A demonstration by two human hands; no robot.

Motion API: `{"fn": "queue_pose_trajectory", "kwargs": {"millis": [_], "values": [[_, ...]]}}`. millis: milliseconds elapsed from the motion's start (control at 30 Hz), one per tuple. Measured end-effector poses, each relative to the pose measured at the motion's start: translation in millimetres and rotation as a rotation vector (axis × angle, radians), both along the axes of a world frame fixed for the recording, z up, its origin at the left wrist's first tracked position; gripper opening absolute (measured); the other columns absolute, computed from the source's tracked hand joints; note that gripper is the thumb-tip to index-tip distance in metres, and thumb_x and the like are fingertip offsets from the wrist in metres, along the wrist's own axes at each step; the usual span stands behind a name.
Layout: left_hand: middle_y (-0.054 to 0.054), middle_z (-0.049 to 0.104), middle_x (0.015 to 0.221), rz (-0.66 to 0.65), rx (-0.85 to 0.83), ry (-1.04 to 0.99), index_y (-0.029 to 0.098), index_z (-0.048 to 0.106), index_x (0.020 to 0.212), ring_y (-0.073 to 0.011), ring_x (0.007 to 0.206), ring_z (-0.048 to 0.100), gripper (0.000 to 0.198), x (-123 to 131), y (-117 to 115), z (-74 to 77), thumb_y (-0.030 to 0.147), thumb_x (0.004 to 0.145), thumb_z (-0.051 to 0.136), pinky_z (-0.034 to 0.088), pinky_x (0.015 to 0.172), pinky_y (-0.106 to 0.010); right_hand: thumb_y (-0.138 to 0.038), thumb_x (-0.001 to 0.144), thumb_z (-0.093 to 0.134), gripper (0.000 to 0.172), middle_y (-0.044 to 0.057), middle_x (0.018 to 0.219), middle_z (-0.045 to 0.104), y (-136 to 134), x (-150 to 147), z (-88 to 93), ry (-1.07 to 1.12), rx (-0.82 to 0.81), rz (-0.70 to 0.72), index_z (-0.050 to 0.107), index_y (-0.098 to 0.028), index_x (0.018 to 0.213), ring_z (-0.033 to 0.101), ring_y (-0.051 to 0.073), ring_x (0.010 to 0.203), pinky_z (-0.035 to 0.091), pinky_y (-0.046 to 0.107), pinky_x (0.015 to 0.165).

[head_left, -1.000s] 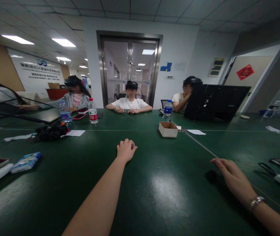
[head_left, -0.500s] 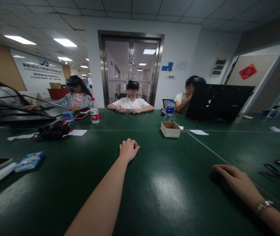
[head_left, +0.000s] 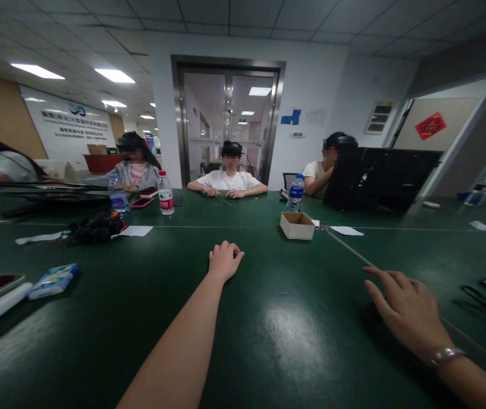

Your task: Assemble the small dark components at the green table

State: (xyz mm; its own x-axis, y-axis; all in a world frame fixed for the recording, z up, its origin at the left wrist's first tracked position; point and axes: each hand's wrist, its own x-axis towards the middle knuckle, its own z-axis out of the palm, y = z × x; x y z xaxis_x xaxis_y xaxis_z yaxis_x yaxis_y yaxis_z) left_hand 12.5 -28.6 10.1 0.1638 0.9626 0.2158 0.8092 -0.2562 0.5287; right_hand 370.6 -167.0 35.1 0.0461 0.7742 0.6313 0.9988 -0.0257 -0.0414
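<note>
An open box (head_left: 297, 232) beyond the left hand (head_left: 224, 262) shows brown inside.

The left hand (head_left: 224, 261) mostly hides a dark object (head_left: 235, 253) too small to identify.

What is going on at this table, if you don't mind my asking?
A person sits with both hands over the green table. The left hand is curled; a dark spot shows by its thumb, but what it is I can't tell. The right hand is open, thumb apart from the fingers, nothing visible between them. Farther off stands a small open box, with a blue-labelled bottle behind it.
</note>
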Motion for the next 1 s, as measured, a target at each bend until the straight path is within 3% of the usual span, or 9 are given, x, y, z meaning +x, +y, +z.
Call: {"fn": "queue_pose_trajectory", "kwargs": {"millis": [100, 233, 400, 500, 700, 833, 1000], "values": [[-0.006, 0.055, 0.106, -0.001, -0.009, -0.027, 0.026, 0.058, 0.093, -0.0249, 0.100, 0.048, 0.040, 0, -1, 1.6, 0.057, 0.081, 0.035, 0.036, 0.089, -0.043, -0.040, 0.084, 0.038, 0.037, 0.012, 0.103, 0.056, 3, -47, 17.4, -0.097, 0.043, 0.193, 0.056, -0.022, 0.112, 0.047, 0.030, 0.098, 0.037, 0.048, 0.084], [-0.006, 0.058, 0.101, 0.005, -0.010, -0.111, 0.025, 0.058, 0.089, -0.0232, 0.095, 0.051, 0.046, 0, -1, 2.9, 0.058, 0.083, 0.028, 0.037, 0.086, -0.039, -0.030, 0.083, 0.044, 0.031, 0.008, 0.109, 0.053, 32, -122, 11.8, 0.022, -0.240, 0.511, 0.053, -0.025, 0.112, 0.045, 0.023, 0.101, 0.037, 0.037, 0.086], [-0.003, 0.058, 0.072, 0.076, 0.018, -0.465, 0.022, 0.053, 0.075, -0.0178, 0.069, 0.054, 0.050, -1, 9, -4.1, 0.058, 0.084, 0.019, 0.040, 0.068, -0.030, -0.037, 0.075, 0.058, 0.035, 0.005, 0.097, 0.057, 103, -201, -20.8, 0.301, -0.434, 0.470, 0.056, -0.023, 0.107, 0.049, 0.023, 0.090, 0.036, 0.035, 0.078], [-0.002, 0.055, 0.066, 0.152, 0.078, -0.728, 0.021, 0.050, 0.073, -0.0157, 0.064, 0.053, 0.049, -4, 18, -9.1, 0.059, 0.084, 0.020, 0.040, 0.064, -0.027, -0.043, 0.079, 0.053, 0.033, 0.001, 0.088, 0.060, 136, -234, -27.0, 0.452, -0.480, 0.529, 0.056, -0.024, 0.106, 0.052, 0.020, 0.086, 0.033, 0.033, 0.076], [-0.002, 0.053, 0.066, 0.292, 0.058, -1.164, 0.018, 0.048, 0.071, -0.0129, 0.062, 0.052, 0.049, -4, 30, -9.8, 0.060, 0.082, 0.027, 0.043, 0.064, -0.025, -0.045, 0.077, 0.053, 0.027, -0.003, 0.080, 0.059, 157, -263, -23.2, 0.584, -0.509, 0.558, 0.060, -0.024, 0.093, 0.054, 0.016, 0.078, 0.030, 0.033, 0.079], [-0.001, 0.051, 0.066, 0.343, -0.085, -1.487, 0.018, 0.046, 0.071, -0.0111, 0.058, 0.052, 0.046, 4, 32, -5.2, 0.058, 0.084, 0.028, 0.046, 0.064, -0.025, -0.044, 0.070, 0.062, 0.026, -0.003, 0.076, 0.060, 160, -263, -27.7, 0.662, -0.483, 0.533, 0.057, -0.023, 0.085, 0.055, 0.015, 0.073, 0.034, 0.032, 0.077], [-0.002, 0.050, 0.065, 0.221, -0.240, -1.685, 0.020, 0.041, 0.070, -0.0121, 0.060, 0.055, 0.046, 9, 31, -3.2, 0.058, 0.085, 0.021, 0.050, 0.063, -0.026, -0.035, 0.069, 0.062, 0.024, -0.004, 0.076, 0.059, 161, -263, -36.0, 0.737, -0.370, 0.576, 0.051, -0.022, 0.085, 0.054, 0.013, 0.068, 0.039, 0.027, 0.066]]}}
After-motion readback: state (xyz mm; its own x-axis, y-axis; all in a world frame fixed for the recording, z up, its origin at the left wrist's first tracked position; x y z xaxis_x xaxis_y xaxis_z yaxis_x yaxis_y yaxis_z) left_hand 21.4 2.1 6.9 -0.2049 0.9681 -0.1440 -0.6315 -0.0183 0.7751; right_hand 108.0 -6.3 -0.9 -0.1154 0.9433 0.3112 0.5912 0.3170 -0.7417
